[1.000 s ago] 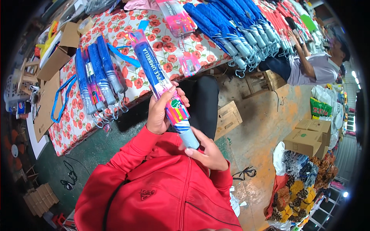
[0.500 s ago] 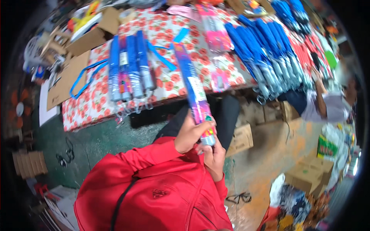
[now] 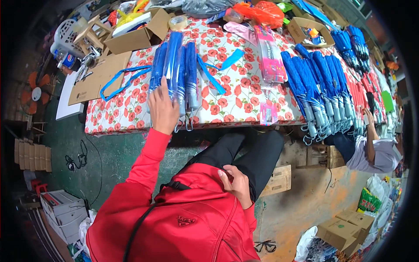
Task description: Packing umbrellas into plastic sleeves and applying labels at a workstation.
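My left hand [image 3: 162,107] reaches out in a red sleeve and lies on a small stack of blue folded umbrellas in clear sleeves [image 3: 176,72] near the front edge of a table covered in a red-flower cloth [image 3: 244,96]. Its fingers rest flat on the leftmost umbrellas. My right hand [image 3: 235,183] is drawn back against my red jacket, fingers loosely curled and holding nothing. A pink wrapped umbrella [image 3: 269,61] lies further right on the cloth.
A long row of blue umbrellas [image 3: 321,87] fills the table's right part, where another person [image 3: 371,150] sits and works. Blue straps [image 3: 126,76], open cardboard boxes [image 3: 139,32], a tape roll [image 3: 178,22] and a flat cardboard sheet [image 3: 98,78] lie at the left. A wooden stool [image 3: 279,179] stands below.
The wrapped umbrella that both hands held has left them. My left hand has reached out onto the blue stack and my right hand has dropped to my jacket. The view swung left.
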{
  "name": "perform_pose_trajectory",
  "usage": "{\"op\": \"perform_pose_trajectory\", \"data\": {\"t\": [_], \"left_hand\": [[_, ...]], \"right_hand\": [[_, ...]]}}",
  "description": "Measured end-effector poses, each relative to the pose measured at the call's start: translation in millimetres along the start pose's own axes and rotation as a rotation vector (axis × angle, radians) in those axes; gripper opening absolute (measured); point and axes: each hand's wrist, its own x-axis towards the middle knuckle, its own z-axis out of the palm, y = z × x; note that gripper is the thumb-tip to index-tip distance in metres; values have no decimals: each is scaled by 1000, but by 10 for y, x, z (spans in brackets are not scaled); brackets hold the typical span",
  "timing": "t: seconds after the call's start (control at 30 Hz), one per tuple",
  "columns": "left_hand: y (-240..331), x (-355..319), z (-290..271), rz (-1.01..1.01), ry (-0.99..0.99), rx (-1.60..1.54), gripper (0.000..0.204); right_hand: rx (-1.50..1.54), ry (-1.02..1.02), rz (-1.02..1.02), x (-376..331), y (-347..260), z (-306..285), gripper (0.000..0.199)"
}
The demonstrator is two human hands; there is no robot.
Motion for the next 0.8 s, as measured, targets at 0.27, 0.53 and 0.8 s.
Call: {"op": "perform_pose_trajectory", "data": {"t": [0.27,0.53,0.8], "left_hand": [[-162,2,424,222,-74,-171,41],[1154,-100,723,60,-709,-919,31],[2259,-473,1429,531,-384,-692,54]], "right_hand": [[-43,66,-2,15,-30,-36,27],[-70,92,3,7,107,-43,29],[-64,161,-22,-102,244,-187,30]]}}
